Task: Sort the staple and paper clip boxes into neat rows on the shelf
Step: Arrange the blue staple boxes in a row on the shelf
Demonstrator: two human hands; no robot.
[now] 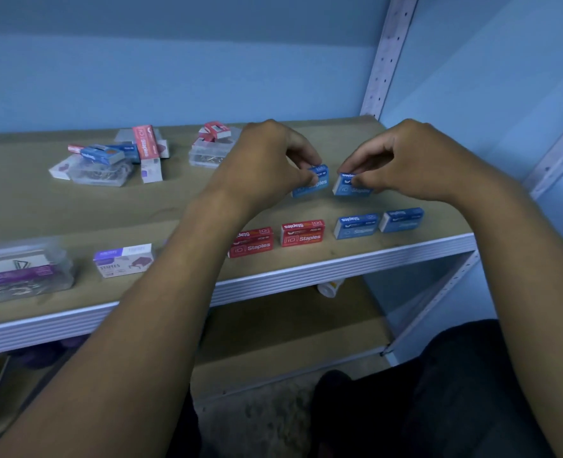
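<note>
Head view: the left hand [266, 157] has a pinching grip on one blue staple box [313, 184], and the right hand [402, 157] pinches another blue box [351, 186]. Both boxes sit on the shelf [339, 262], behind a front row of two red boxes [301, 233] and two blue ones [356, 226].

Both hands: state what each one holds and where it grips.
Left hand pinches a blue staple box at its upper left end. Right hand pinches another blue box along its top edge.

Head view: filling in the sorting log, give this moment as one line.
left hand: holds blue staple box | right hand: holds second blue staple box | front row: two red, two blue | shelf
</note>
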